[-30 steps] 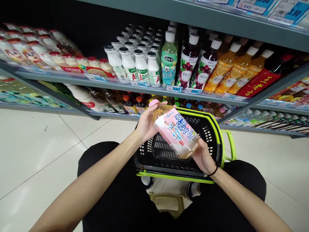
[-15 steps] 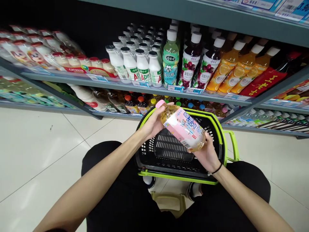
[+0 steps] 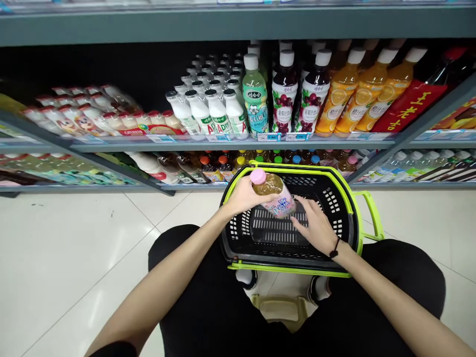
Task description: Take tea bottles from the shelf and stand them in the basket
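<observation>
My left hand (image 3: pixel 243 194) is wrapped around the upper part of a drink bottle (image 3: pixel 281 202) with a pink cap and a pink label. The bottle hangs tilted over the shopping basket (image 3: pixel 238 235), cap toward me and base pointing down and away to the right. Beside its lower end is my right hand (image 3: pixel 316 227), thumb and fingers spread apart; whether a fingertip touches the bottle I cannot tell. The basket is black with a lime-green rim and handle, and stands between my knees.
Ahead runs a shelf (image 3: pixel 201 146) with small white milk-drink bottles (image 3: pixel 216 115), grape juice bottles (image 3: pixel 284 104) and orange juice bottles (image 3: pixel 344 96). Several more bottles (image 3: pixel 223 168) fill the lower shelf behind the basket. A low stool (image 3: pixel 280 308) is beneath me on the tiled floor (image 3: pixel 74 253).
The bottle has turned from lying across both hands to pointing base-down into the basket. My right hand has let go of its base and opened. The camera view has shifted and levelled.
</observation>
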`<state>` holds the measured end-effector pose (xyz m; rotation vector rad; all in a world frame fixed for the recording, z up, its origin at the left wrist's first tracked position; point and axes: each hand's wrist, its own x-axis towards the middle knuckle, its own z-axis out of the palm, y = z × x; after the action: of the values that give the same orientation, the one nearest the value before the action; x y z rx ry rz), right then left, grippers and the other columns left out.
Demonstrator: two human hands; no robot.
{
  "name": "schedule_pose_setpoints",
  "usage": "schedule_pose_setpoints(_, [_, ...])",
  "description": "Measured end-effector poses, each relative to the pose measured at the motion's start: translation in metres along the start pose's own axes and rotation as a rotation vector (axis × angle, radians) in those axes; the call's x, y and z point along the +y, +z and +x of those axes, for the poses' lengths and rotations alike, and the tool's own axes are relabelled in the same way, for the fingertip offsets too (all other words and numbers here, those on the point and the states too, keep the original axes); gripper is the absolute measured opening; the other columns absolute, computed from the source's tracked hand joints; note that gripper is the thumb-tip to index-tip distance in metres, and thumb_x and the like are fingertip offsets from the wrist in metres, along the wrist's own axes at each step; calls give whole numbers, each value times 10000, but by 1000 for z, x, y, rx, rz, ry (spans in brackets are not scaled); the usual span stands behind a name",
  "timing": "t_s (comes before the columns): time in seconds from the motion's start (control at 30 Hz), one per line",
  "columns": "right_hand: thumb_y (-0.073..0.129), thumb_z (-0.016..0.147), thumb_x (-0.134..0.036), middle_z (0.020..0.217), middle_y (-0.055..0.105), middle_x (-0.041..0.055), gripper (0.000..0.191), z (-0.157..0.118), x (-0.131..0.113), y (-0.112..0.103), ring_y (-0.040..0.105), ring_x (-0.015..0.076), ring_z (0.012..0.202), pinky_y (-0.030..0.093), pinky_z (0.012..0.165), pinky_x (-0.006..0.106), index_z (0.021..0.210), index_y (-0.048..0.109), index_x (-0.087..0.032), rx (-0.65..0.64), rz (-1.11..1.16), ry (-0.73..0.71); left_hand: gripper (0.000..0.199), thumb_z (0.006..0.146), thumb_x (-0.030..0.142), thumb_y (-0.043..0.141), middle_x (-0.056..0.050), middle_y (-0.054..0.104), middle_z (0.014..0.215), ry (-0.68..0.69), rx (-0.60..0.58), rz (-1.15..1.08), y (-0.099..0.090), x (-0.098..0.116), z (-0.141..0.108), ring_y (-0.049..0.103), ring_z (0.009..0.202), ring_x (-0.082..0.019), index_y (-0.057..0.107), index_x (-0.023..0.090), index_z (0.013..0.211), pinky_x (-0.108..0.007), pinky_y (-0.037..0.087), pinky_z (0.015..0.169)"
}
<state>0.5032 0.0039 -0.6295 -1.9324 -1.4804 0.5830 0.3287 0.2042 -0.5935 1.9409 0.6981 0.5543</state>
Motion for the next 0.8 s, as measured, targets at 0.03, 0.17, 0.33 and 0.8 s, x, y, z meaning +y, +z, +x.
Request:
schedule_pose_setpoints(0.03, [563, 1002, -357, 1316, 612, 156, 471, -2, -3, -2, 595, 313, 1225, 543, 975, 458, 1441, 533, -189, -24, -165, -66, 696, 670, 485, 912, -102, 759, 1162, 10, 25, 114, 7, -6, 0, 718, 1079, -315, 690, 170, 1250, -460, 548, 1013])
schedule_pose_setpoints(0.17, [563, 1030, -419, 1075, 716, 154, 359, -16, -11, 3, 692, 315, 1035, 554, 865, 420, 1168, 683, -110, -523, -450, -259, 734, 690, 462, 880, -66, 722, 1268, 6, -14, 383, 38, -50, 7, 697, 1134, -277, 611, 207, 1324, -378, 530, 1020])
schedule_pose_setpoints(0.33, [568, 1024, -516, 950, 753, 187, 483, -28, -8, 23, 744, 328, 929, 531, 807, 398, 1029, 743, -66, -742, -593, -389, 655, 660, 381, 873, -73, 751, 1124, -67, -172, 523, 57, -115, 25, 721, 1030, -298, 627, 200, 1240, -364, 543, 911])
schedule_pose_setpoints(0.8, [613, 978, -162, 942, 756, 164, 176, -59, -6, 31, 757, 284, 895, 535, 666, 345, 967, 768, -78, -824, -522, -496, 568, 819, 408, 796, -122, 680, 1138, -167, -352, 874, 78, -192, 32, 698, 1014, -298, 511, 196, 1262, -355, 524, 862])
